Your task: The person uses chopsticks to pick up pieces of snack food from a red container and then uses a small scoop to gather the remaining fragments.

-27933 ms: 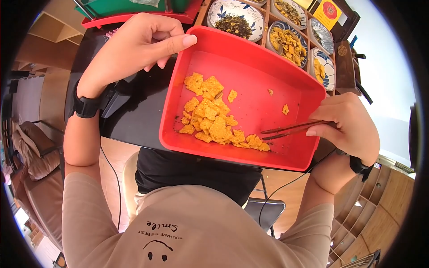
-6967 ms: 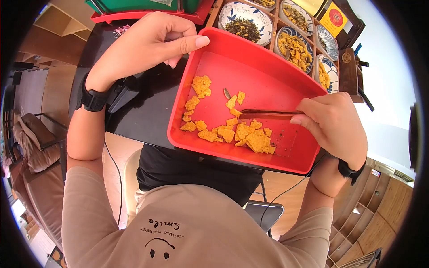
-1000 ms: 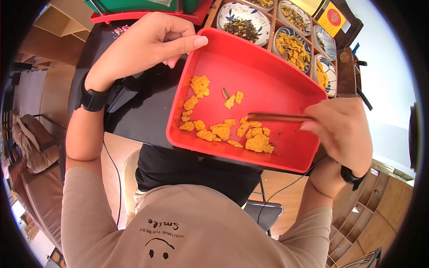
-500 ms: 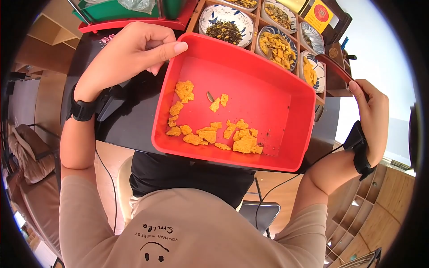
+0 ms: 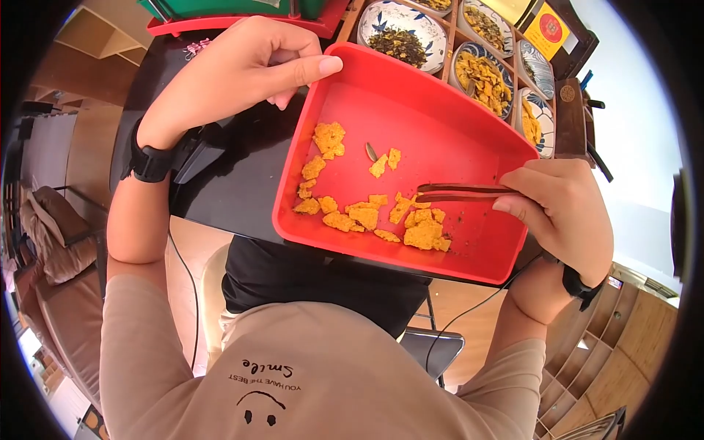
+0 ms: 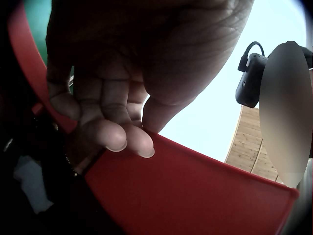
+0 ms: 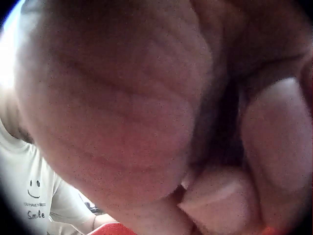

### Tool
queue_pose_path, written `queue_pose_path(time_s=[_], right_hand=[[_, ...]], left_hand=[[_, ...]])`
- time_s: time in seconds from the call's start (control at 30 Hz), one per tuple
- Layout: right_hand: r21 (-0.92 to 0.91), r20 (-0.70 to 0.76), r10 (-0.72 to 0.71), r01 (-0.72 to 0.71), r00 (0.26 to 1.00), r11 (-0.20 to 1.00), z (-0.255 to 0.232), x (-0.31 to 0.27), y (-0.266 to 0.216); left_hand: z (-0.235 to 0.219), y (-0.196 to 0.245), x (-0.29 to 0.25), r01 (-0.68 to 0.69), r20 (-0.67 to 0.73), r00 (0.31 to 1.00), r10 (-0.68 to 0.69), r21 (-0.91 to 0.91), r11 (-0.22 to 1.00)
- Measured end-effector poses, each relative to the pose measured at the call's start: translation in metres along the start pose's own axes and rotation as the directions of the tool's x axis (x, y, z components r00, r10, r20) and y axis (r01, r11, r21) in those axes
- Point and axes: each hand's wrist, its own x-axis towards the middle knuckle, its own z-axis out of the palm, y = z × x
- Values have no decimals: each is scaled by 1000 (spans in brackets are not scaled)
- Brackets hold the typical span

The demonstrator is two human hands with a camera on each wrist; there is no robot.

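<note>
A red plastic tray (image 5: 455,143), tilted, lies at the table's front edge. In it are scattered crumbly orange-yellow pieces (image 5: 423,233), mostly along the near and left sides, with dark crumbs near the right end. A small dark, narrow piece (image 5: 371,152) lies by two yellow bits near the middle. My left hand (image 5: 257,70) pinches the tray's far left corner at the rim; the left wrist view shows its fingers against the red wall (image 6: 195,191). My right hand (image 5: 561,209) holds dark wooden tweezers (image 5: 469,189), tips slightly apart just above the yellow pieces.
Behind the tray stands a wooden divided box (image 5: 453,44) with patterned bowls, including one of dark leafy bits (image 5: 398,45) and one of yellow pieces (image 5: 482,79). A green bin (image 5: 213,9) on a red base is at the back left.
The yellow pile has shrunk and spread since the oldest frame. Half a second ago the right hand held the tweezers out beside the right-hand bowl; now they are back over the tray.
</note>
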Motion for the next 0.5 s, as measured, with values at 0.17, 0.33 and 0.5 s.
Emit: queue_pose_path(time_s=[0.17, 0.33, 0.5], right_hand=[[-16, 40, 23, -23, 999, 1000, 3, 3, 2], [-38, 101, 24, -21, 995, 999, 10, 11, -1], [-2, 131, -11, 11, 991, 1000, 15, 14, 0]], left_hand=[[1, 0, 0, 5, 4, 1000, -5, -16, 1000], [5, -3, 1, -28, -32, 999, 27, -22, 999], [5, -2, 1, -62, -71, 996, 59, -35, 997]])
